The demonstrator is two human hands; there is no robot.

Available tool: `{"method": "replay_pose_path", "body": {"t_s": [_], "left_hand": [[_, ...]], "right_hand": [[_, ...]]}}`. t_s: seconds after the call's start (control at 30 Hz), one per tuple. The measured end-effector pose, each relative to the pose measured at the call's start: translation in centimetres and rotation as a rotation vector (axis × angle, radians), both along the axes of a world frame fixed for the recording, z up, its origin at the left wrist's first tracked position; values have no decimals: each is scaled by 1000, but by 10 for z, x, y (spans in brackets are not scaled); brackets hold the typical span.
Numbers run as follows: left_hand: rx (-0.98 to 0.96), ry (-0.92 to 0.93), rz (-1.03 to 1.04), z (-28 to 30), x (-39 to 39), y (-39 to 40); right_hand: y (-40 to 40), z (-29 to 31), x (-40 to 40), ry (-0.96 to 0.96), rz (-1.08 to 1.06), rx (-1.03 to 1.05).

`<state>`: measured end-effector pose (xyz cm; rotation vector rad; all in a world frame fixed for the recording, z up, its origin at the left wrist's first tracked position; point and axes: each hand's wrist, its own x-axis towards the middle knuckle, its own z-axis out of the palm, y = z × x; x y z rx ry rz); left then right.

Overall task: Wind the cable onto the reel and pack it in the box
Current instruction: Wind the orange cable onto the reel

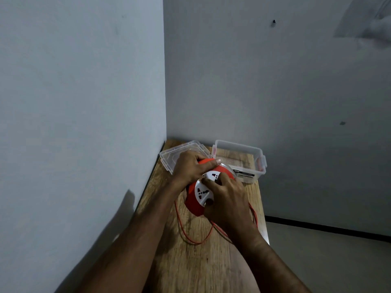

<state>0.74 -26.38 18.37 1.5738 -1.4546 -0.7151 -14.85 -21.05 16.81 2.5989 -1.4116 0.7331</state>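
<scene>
Loose orange cable [191,233] is trailing across the table [190,267] as the left hand [190,168] is gripping the reel [193,205] by its rim and the right hand [227,199] is pinching its white socket face. Rigid and probably light, the reel is sitting before the lid [169,158] and open box [257,154]; the springy cable looks likely to need guiding.

The reel [195,199] is sitting on the table [190,267], the box [241,159] lying behind it, the lid [169,157] left of the box, the cable [190,237] trailing before the reel.

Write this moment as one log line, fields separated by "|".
step: winding | left hand: grips reel | right hand: on socket face | cable: loose on table | box: open
</scene>
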Motion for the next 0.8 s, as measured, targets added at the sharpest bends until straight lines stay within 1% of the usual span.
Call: {"method": "replay_pose_path", "body": {"t_s": [0.13, 0.2, 0.27, 0.33, 0.43, 0.53, 0.6, 0.67, 0.7, 0.73, 0.77, 0.8], "left_hand": [[-13, -2, 16, 0, 1, -1], [-25, -4, 29, -2, 2, -2], [-48, -13, 26, -6, 1, -4], [-70, -40, 31, -9, 0, -5], [-99, -99, 30, -11, -2, -5], [-110, -138, 30, -14, -3, -6], [-117, -163, 27, -14, -5, -6], [-119, -166, 19, -15, -5, -5], [-119, -160, 12, -16, -5, -5], [-114, -139, 13, -16, -4, -5], [-109, -94, 21, -17, -2, -6], [-99, -35, 31, -17, 0, -6]], "right_hand": [[-5, -2, 3, -114, -56, 28], [-3, -3, 7, -254, -104, 95], [-1, -6, 11, -434, -160, 226], [1, -8, 15, -586, -243, 312], [2, -7, 20, -759, -353, 418], [-3, -14, 25, -874, -448, 475], [-6, -19, 29, -1001, -523, 553], [-8, -20, 31, -1116, -532, 648], [-8, -20, 31, -1116, -516, 668], [-5, -18, 29, -1080, -471, 645], [0, -15, 25, -1008, -397, 565], [5, -10, 20, -881, -312, 415]]}}
